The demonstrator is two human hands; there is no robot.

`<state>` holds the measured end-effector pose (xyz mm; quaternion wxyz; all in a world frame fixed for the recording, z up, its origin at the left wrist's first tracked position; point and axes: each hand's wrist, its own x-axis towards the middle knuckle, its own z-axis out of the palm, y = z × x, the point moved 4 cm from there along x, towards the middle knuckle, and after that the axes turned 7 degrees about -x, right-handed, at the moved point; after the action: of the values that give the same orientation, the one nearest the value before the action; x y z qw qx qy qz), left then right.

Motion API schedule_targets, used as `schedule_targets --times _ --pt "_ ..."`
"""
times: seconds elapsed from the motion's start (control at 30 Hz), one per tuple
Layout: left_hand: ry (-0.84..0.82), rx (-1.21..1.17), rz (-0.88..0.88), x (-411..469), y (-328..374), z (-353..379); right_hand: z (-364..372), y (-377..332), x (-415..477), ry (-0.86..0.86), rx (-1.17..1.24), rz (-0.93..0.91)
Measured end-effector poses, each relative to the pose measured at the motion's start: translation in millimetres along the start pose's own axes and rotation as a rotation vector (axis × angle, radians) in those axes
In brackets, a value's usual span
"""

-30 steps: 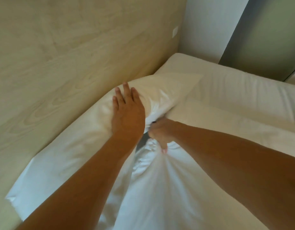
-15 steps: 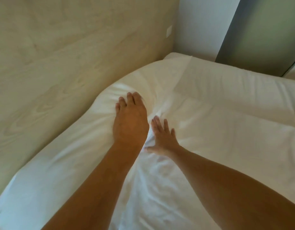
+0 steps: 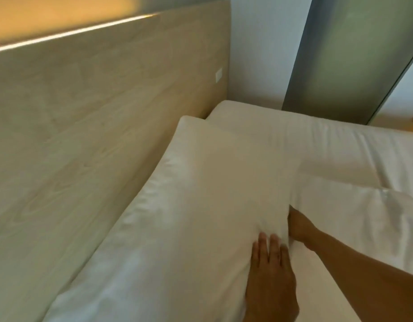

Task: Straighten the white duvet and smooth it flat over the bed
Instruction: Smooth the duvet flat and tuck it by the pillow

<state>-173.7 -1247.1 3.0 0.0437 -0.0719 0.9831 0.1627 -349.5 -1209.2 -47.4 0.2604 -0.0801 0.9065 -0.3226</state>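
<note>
- The left hand [image 3: 270,275] presses flat, fingers straight and slightly spread, on the white padded duvet [image 3: 200,228].
- The duvet now runs smooth ahead of that palm, along the pale wooden headboard [image 3: 107,135]. The bunch gripped a second ago is gone, so this end looks nearly done.
- The right hand [image 3: 298,226], just beyond the left fingertips, has slid into a crease. Its fingers are hidden, so I cannot tell its hold.
- No writing is readable; the small white plate [image 3: 219,75] on the headboard is blank or too blurred.
</note>
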Motion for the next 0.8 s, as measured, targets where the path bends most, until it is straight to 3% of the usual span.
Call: schedule_targets --times 0.07,0.13,0.2,0.27,0.4,0.53,0.67,0.8 --pt "0.062 -0.01 0.137 8.0 1.3 -11.1 -30.8 28.6 4.0 0.185 -0.121 0.104" --pt "0.293 0.005 0.211 22.1 -7.0 -45.7 -54.9 28.7 4.9 0.411 -0.072 0.145" --pt "0.475 0.058 0.114 46.3 -41.6 -87.2 -67.3 -7.9 -2.1 0.582 -0.146 -0.043" --pt "0.455 0.134 -0.047 71.7 -86.8 -122.0 -66.3 -56.7 -5.8 0.628 -0.225 -0.28" --pt "0.289 0.166 -0.159 99.7 -147.2 -140.4 -23.9 -140.8 2.6 0.41 -0.481 -0.586" --pt "0.2 0.148 -0.125 107.2 -179.9 -116.3 27.9 -148.3 24.9 0.118 -0.557 -0.528" --pt "0.182 0.11 -0.06 111.1 -209.6 -88.5 53.7 -122.7 41.7 0.123 -0.531 -0.393" --pt "0.204 0.086 -0.03 118.8 -227.4 -71.1 68.6 -118.5 47.6 0.168 -0.542 -0.386"
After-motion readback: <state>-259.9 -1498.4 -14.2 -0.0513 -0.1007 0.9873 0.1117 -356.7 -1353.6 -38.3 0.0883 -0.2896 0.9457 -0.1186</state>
